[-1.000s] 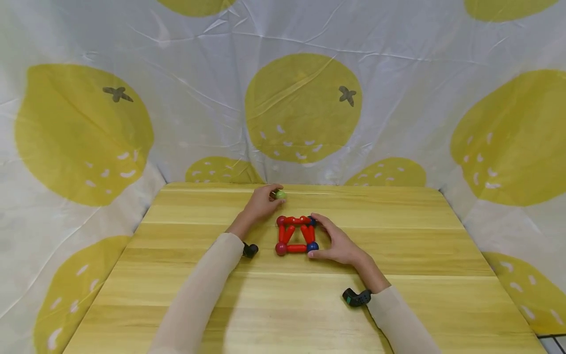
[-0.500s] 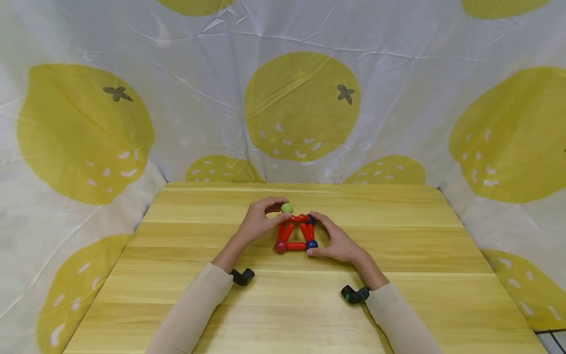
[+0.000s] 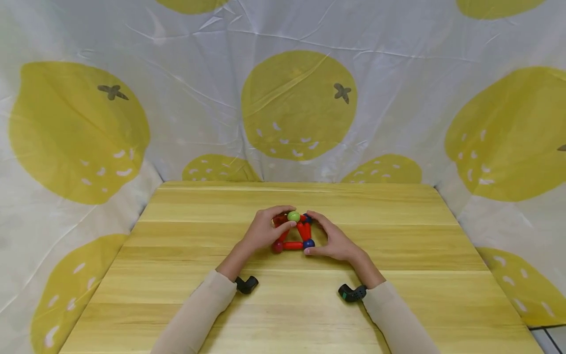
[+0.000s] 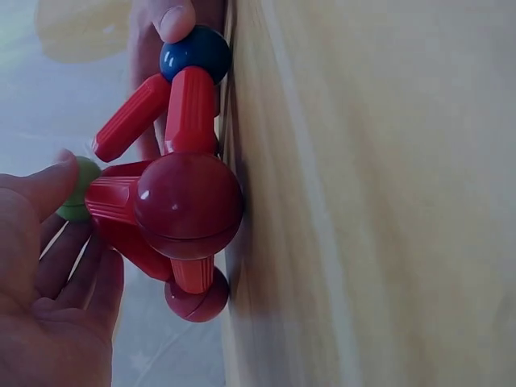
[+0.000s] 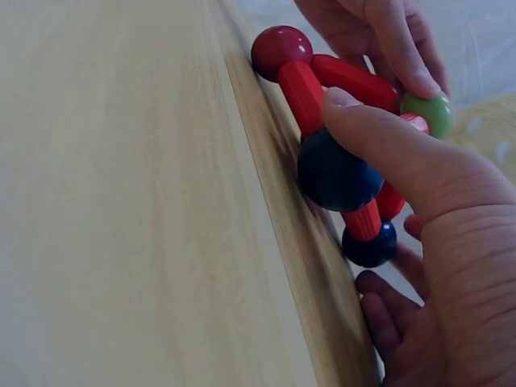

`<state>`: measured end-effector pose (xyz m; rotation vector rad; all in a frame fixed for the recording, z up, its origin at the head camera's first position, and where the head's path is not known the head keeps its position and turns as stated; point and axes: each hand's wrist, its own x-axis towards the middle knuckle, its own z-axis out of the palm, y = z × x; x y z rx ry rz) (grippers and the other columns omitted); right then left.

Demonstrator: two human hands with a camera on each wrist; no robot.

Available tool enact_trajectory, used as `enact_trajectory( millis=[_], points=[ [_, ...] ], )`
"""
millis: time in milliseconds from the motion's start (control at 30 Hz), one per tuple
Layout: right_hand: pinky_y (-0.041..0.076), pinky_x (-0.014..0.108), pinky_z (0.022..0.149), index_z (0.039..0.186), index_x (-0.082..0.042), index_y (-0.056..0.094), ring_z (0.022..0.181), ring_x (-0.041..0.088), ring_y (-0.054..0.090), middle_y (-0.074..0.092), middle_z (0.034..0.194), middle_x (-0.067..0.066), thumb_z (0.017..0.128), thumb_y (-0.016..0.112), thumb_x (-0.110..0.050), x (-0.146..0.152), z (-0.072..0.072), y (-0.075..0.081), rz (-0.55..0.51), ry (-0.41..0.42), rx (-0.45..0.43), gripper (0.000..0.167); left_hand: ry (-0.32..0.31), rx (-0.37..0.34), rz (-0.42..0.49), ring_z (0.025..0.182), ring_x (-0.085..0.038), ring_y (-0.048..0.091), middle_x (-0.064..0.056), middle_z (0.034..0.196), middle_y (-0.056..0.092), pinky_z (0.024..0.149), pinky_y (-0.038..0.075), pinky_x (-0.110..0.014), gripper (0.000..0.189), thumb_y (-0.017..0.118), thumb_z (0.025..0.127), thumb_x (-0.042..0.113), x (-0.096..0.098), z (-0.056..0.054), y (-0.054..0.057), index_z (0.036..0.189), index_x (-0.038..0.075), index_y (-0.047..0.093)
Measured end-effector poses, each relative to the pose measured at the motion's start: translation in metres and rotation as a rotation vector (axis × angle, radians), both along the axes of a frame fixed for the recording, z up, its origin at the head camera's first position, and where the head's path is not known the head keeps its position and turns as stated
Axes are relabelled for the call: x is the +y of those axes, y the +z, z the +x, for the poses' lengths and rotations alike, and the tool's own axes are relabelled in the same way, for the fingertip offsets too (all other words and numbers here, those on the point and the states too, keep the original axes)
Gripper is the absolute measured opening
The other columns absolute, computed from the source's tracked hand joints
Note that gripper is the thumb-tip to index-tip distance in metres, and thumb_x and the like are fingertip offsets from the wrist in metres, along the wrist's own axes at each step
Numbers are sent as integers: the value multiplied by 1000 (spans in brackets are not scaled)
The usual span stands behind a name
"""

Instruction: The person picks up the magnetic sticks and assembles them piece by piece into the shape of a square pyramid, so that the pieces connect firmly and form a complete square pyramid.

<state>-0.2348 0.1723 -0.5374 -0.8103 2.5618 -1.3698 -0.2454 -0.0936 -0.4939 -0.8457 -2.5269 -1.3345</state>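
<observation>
A small frame of red rods [image 3: 293, 245] and balls sits on the wooden table, with dark red balls [image 4: 189, 205] at its left corners and blue balls [image 5: 339, 171] at its right ones. More red rods slant up from the corners towards the middle. My left hand [image 3: 261, 231] pinches a light green ball [image 3: 294, 216] between thumb and fingers, right at the upper ends of slanting rods. On the other side my right hand [image 3: 338, 243] holds the frame by its two blue balls, thumb on the near one, fingers at the far one.
The wooden table [image 3: 380, 314] stretches around the frame on all sides. Behind it hangs a pale cloth [image 3: 199, 98] printed with yellow lemons. Each wrist wears a black camera [image 3: 352, 293].
My left hand has brought the green ball from behind the frame, towards me and slightly right, to over the frame's middle. The right hand has kept its hold on the blue balls.
</observation>
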Motion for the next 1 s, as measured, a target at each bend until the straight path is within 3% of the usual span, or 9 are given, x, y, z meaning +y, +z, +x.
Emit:
enact_trajectory(
  millis=[133, 267, 400, 533, 633, 767, 867, 1000],
  points=[
    [25, 59, 125, 163, -21, 31, 156, 29, 29, 31, 167, 0, 89, 80, -43, -2, -1, 2, -42, -9, -6, 91, -30, 5, 13, 95, -22, 70, -1, 120, 75, 88, 60, -47, 40, 79, 93, 28, -1, 2, -2, 130, 15, 71],
    [27, 55, 125, 161, -20, 35, 154, 28, 33, 36, 165, 2, 100, 68, -41, -6, -3, 2, -72, -30, -20, 72, -42, 2, 17, 92, -15, 68, 0, 119, 74, 85, 60, -46, 39, 79, 93, 25, -3, 4, -3, 130, 14, 71],
    [30, 52, 125, 159, -21, 38, 153, 26, 36, 39, 163, 2, 101, 66, -39, -8, -4, 0, -74, -50, -15, 67, -43, 12, 2, 94, -13, 67, 1, 120, 73, 88, 60, -46, 39, 78, 93, 25, -4, 4, -3, 131, 14, 71],
    [32, 53, 124, 158, -18, 39, 151, 28, 39, 43, 160, 3, 101, 68, -37, -9, -5, 0, -88, -60, -16, 67, -39, 34, -26, 100, -21, 67, -1, 122, 74, 92, 58, -48, 41, 78, 93, 25, -4, 6, 0, 132, 13, 71],
    [33, 54, 123, 145, -17, 50, 149, 30, 41, 43, 160, 5, 100, 69, -36, -10, -4, 0, -116, -57, -28, 52, -31, 56, -66, 105, -26, 67, -2, 127, 73, 92, 57, -45, 47, 82, 90, 24, -5, 9, 1, 134, 15, 70],
    [30, 60, 123, 114, -22, 61, 151, 33, 38, 40, 163, 6, 100, 69, -36, -10, -4, 1, -135, -47, -23, 21, -60, 40, -64, 92, -19, 68, -2, 124, 72, 82, 60, -33, 56, 84, 87, 19, -6, 11, -3, 139, 15, 65],
    [28, 66, 121, 106, -23, 67, 153, 36, 33, 38, 163, 9, 100, 69, -32, -10, -4, 2, -135, -27, -8, 11, -95, 12, -19, 83, -12, 66, -3, 118, 71, 75, 60, -26, 56, 82, 89, 16, -8, 11, -6, 141, 12, 63],
    [32, 69, 117, 107, -22, 75, 149, 39, 37, 37, 164, 9, 101, 68, -29, -10, -4, 2, -130, -11, -14, 12, -133, 10, 15, 85, -11, 66, -5, 118, 70, 77, 61, -26, 55, 80, 91, 15, -11, 10, -11, 142, 9, 62]
  ],
)
